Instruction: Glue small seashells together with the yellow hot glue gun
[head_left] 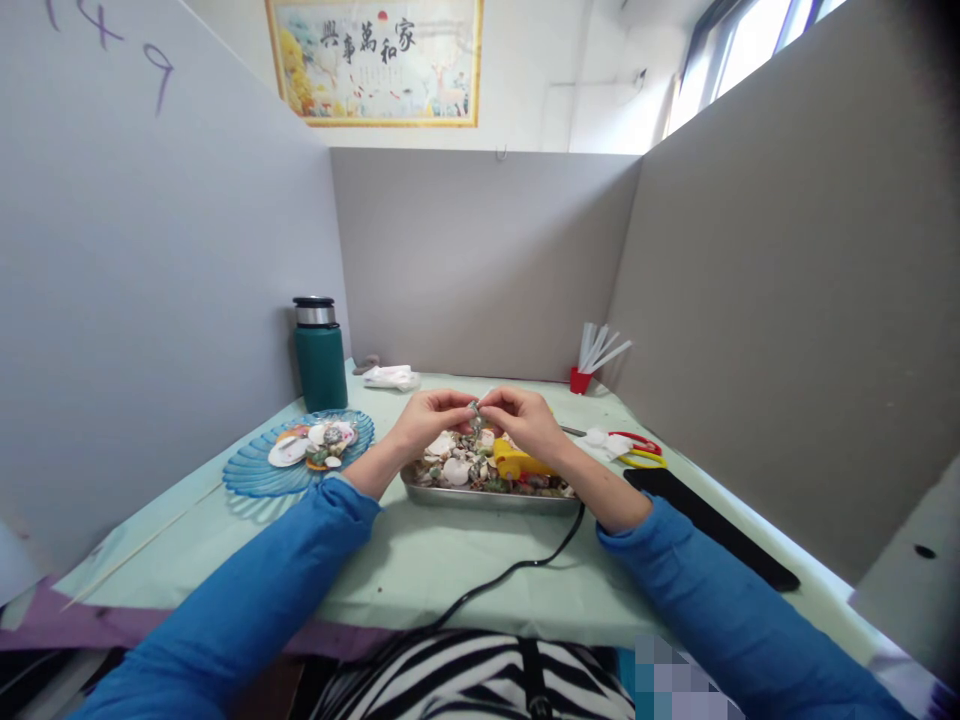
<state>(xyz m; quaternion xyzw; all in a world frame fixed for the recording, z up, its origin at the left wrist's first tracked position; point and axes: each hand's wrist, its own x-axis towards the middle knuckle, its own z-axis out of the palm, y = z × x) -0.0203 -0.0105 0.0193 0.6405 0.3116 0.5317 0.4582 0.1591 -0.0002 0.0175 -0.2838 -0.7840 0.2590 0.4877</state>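
Above a metal tray [487,497] full of seashells [456,470], both my hands meet with the fingertips pinched together. Between them is a small greenish-grey shell piece [475,420], partly hidden by the fingers. My left hand [431,415] is closed on it from the left, and my right hand [521,415] grips it from the right. A yellow glue gun [517,460] lies on the shells under my right hand, its black cord [517,568] running toward me. To the left, a blue scalloped glass plate [251,470] bears a cluster of shells [326,445].
A green bottle [321,365] stands behind the plate. On the right are a red cup [580,380] of white glue sticks [596,347], red and yellow scissors [645,458], white tissue [602,443] and a flat black object [709,525]. Grey partitions [480,260] enclose the table.
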